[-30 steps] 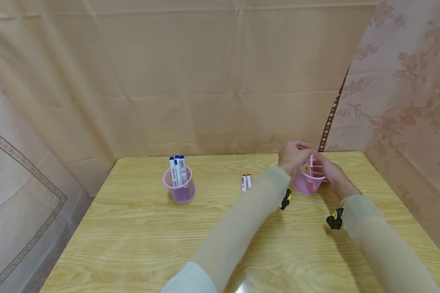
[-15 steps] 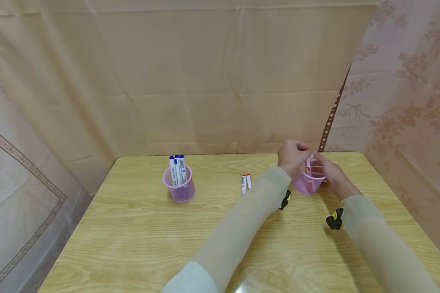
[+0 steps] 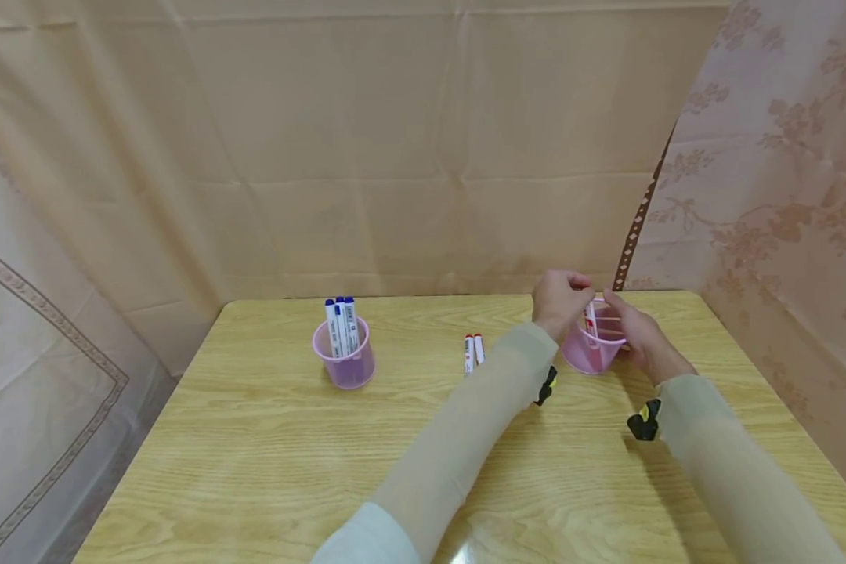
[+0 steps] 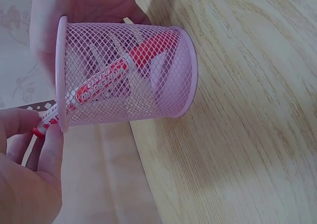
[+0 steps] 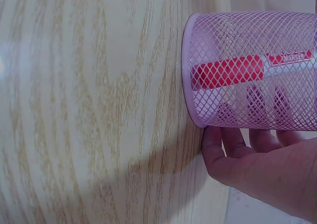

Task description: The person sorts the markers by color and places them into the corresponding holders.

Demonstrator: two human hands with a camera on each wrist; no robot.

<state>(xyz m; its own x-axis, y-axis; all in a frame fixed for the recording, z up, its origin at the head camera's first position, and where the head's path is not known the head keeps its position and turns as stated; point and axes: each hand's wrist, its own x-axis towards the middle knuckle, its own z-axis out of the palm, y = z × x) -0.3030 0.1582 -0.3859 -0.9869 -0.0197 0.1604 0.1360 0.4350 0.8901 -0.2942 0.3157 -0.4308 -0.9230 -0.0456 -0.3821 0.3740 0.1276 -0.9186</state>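
Observation:
At the right of the table a pink mesh pen cup (image 3: 592, 359) stands upright. My left hand (image 3: 560, 302) pinches the top end of a white and red marker (image 4: 103, 83) between thumb and fingers at the rim. The marker leans inside the cup, its red cap (image 5: 230, 71) pointing down near the cup's bottom. My right hand (image 3: 643, 338) holds the cup from its right and far side; its fingers show through the mesh in the right wrist view. Two more red-capped markers (image 3: 474, 351) lie left of the cup, partly hidden by my left forearm.
Toward the table's left stands another pink mesh cup (image 3: 351, 373) with several blue-capped markers (image 3: 342, 327) upright in it. Beige curtains (image 3: 366, 157) hang behind the wooden table (image 3: 268, 454), and a patterned cloth (image 3: 782, 196) hangs at its right.
The marker's top end has shifted slightly left with my left hand, so the marker has gone from nearly upright to leaning against the rim. My right hand and the cup look unmoved.

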